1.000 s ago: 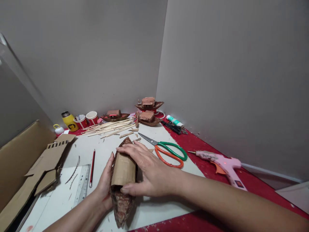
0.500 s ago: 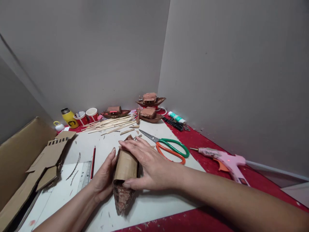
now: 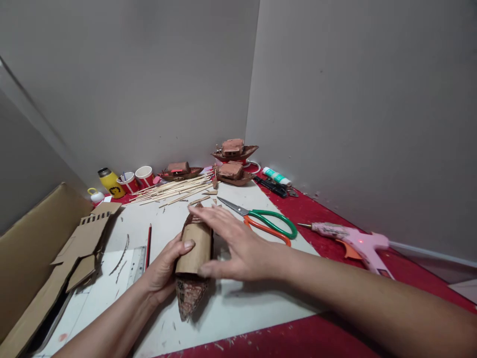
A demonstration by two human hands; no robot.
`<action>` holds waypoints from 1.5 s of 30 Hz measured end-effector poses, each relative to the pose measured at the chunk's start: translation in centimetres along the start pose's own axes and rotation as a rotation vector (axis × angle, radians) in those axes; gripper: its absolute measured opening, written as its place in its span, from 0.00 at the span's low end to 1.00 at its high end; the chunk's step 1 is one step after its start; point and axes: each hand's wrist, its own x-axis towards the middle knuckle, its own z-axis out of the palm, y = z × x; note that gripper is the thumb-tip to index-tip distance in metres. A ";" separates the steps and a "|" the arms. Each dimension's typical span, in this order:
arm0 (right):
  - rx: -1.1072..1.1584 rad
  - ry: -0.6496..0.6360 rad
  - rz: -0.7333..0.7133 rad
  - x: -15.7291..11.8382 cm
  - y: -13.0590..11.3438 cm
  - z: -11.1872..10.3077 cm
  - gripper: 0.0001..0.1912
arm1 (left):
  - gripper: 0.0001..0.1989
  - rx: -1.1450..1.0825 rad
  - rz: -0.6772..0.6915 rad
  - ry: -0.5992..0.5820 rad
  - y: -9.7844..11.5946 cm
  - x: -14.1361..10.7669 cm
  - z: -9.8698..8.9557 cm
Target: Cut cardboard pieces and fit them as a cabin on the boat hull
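Note:
A model boat point(image 3: 190, 298) with a rough brown hull lies lengthwise in front of me, its pointed end toward me. Over its middle curves a tan cardboard roof point(image 3: 194, 246). My left hand point(image 3: 166, 268) grips the boat from the left, its thumb lying on the roof. On the other side, my right hand point(image 3: 242, 243) is spread over the boat's far end and right edge, with fingers stretched and thumb apart beside the roof's near corner. Whether its fingertips touch the boat is hard to tell. Scissors point(image 3: 264, 221) with green and orange handles lie beyond my right hand.
A pink glue gun point(image 3: 357, 241) lies at right on the red cloth point(image 3: 283, 340). Behind are wooden sticks point(image 3: 171, 189), finished-looking model boats point(image 3: 231, 171), paper cups point(image 3: 144, 176) and a yellow bottle point(image 3: 112, 183). Cut cardboard point(image 3: 80, 238), a ruler point(image 3: 137, 263) and a pencil point(image 3: 149, 243) lie left.
My left thumb has come onto the cardboard roof. My right hand has eased off the roof slightly, its thumb shifting right and up. The view has shifted a little.

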 end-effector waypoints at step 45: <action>1.107 0.172 0.592 0.4 1.4 3.8 0.26 | 0.20 0.222 0.124 0.115 0.1 -0.1 0.0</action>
